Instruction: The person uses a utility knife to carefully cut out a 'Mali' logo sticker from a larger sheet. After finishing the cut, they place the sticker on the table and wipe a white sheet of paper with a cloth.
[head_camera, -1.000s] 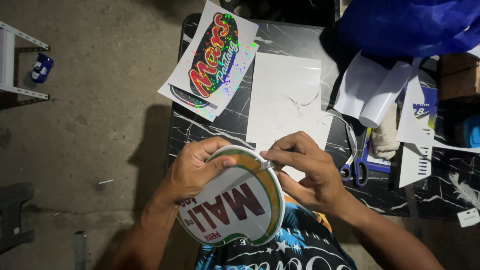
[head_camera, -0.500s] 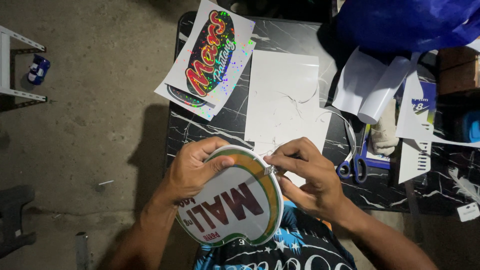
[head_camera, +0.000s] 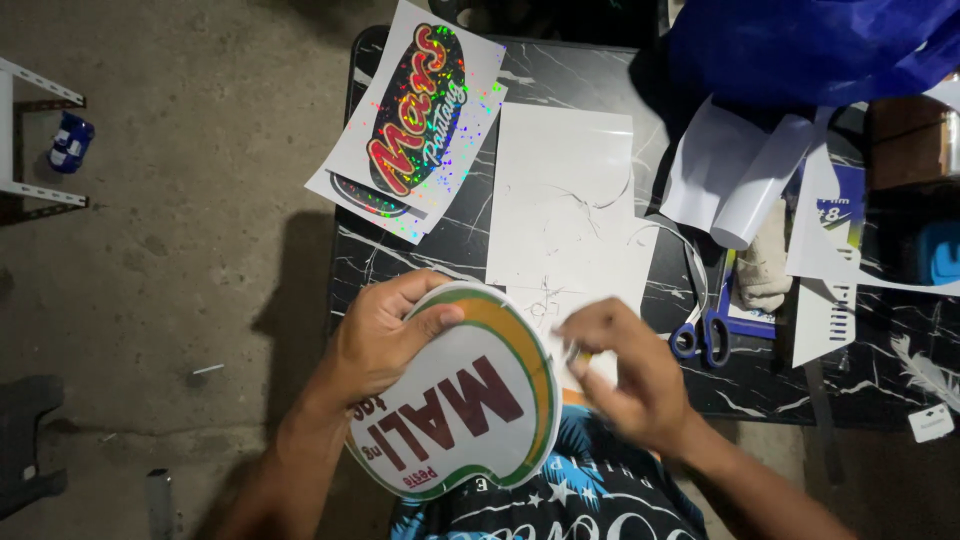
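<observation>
L hand (head_camera: 385, 335) – round sticker (head_camera: 460, 395)

A bare grey concrete floor (head_camera: 190, 200) fills the left half of the view, lit unevenly, with a dark shadow falling across it beside the table. The table (head_camera: 590, 75) has a black top veined with white, like marble, and sits to the right, its far corner rounded. At the far left edge stands part of a white metal frame (head_camera: 30, 140), with a small blue and white object (head_camera: 70, 143) lying on the floor under it. A dark, blurry shape (head_camera: 28, 440) sits at the lower left corner. The light is dim and comes from above.
</observation>
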